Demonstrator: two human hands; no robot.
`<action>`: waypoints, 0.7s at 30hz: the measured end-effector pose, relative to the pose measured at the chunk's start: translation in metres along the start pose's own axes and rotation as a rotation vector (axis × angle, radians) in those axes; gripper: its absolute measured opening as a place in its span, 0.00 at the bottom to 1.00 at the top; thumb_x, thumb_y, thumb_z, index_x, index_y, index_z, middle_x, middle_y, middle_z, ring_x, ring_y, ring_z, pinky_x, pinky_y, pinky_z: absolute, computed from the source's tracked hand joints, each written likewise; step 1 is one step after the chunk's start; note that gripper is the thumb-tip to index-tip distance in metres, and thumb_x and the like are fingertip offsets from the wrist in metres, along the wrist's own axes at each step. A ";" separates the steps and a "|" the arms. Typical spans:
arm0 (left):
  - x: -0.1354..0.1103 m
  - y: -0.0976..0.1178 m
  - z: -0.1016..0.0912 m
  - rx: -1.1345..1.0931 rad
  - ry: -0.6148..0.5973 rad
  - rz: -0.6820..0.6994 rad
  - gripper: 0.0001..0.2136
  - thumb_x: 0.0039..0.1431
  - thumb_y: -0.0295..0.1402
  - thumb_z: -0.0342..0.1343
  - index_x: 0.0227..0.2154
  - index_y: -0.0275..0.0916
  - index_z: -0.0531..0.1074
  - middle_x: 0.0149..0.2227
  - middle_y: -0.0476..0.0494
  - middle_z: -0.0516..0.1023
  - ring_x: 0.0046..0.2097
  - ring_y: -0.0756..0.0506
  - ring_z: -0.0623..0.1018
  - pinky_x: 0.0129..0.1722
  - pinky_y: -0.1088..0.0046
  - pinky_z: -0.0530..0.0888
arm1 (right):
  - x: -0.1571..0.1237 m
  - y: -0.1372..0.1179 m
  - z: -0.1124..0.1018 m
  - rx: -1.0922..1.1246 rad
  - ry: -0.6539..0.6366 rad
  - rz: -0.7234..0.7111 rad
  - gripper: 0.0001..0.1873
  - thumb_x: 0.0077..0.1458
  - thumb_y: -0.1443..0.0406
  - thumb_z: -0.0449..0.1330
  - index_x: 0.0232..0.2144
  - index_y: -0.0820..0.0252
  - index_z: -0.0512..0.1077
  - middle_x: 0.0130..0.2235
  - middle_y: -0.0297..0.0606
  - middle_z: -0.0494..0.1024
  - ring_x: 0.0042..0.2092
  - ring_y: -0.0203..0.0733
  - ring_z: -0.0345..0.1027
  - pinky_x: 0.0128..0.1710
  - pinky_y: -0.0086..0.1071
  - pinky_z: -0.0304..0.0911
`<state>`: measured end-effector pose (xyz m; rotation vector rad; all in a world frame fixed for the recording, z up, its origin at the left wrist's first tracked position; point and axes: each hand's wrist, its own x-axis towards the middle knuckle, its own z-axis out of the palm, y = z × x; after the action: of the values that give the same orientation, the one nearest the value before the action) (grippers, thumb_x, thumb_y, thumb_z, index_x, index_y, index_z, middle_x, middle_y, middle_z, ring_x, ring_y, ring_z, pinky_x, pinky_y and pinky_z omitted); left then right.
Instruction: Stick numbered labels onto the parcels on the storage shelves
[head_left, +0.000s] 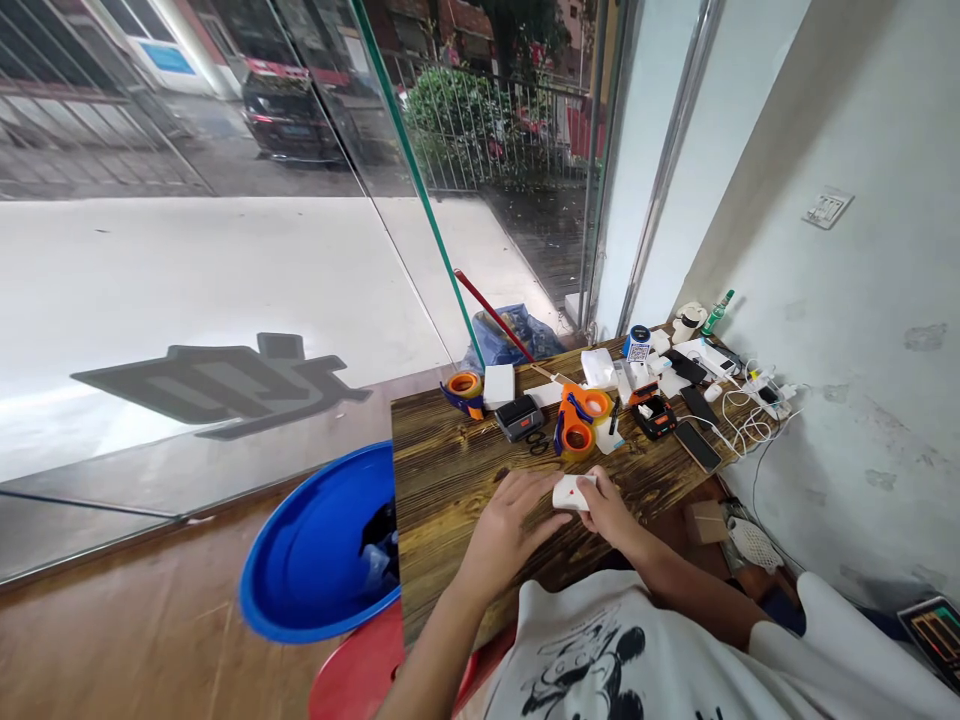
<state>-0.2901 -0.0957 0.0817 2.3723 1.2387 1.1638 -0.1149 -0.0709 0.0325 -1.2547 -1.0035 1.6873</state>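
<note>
A small white box with a red mark [571, 491] lies on the dark wooden table [442, 470] near its front edge. My right hand [609, 510] is curled round the box's right end and grips it. My left hand [511, 520] rests on the table with its fingers stretched toward the box's left end and touching it. Just beyond the box sit orange tape dispensers [579, 418] and a small black device [519, 416].
The table's far right is crowded with phones [697, 446], white chargers and cables [754, 420], small bottles [716, 312] and another tape roll [465, 388]. A blue basin [315, 550] stands on the floor to the left, by the glass wall. A grey plaster wall runs along the right.
</note>
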 end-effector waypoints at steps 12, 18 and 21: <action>-0.001 0.002 0.002 -0.154 -0.039 -0.106 0.09 0.67 0.37 0.55 0.35 0.46 0.81 0.36 0.44 0.84 0.39 0.44 0.82 0.40 0.68 0.79 | 0.001 0.011 0.004 -0.030 -0.111 0.006 0.20 0.53 0.49 0.60 0.29 0.52 0.56 0.20 0.19 0.63 0.17 0.28 0.53 0.15 0.20 0.42; -0.002 -0.001 -0.002 -0.185 -0.104 -0.202 0.09 0.66 0.37 0.55 0.34 0.45 0.79 0.35 0.45 0.84 0.37 0.44 0.83 0.39 0.69 0.79 | 0.001 0.018 0.006 -0.068 -0.144 -0.008 0.17 0.54 0.51 0.59 0.30 0.52 0.56 0.18 0.18 0.63 0.16 0.28 0.53 0.14 0.21 0.43; -0.006 -0.007 -0.005 -0.322 -0.056 -0.370 0.10 0.66 0.40 0.53 0.33 0.44 0.76 0.32 0.45 0.84 0.35 0.44 0.83 0.37 0.69 0.79 | 0.004 0.021 0.005 -0.021 -0.092 0.012 0.17 0.52 0.52 0.60 0.29 0.53 0.57 0.19 0.19 0.64 0.17 0.28 0.54 0.15 0.20 0.42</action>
<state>-0.2999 -0.0971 0.0785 1.8366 1.2893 1.0739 -0.1232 -0.0752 0.0131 -1.2078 -1.0724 1.7610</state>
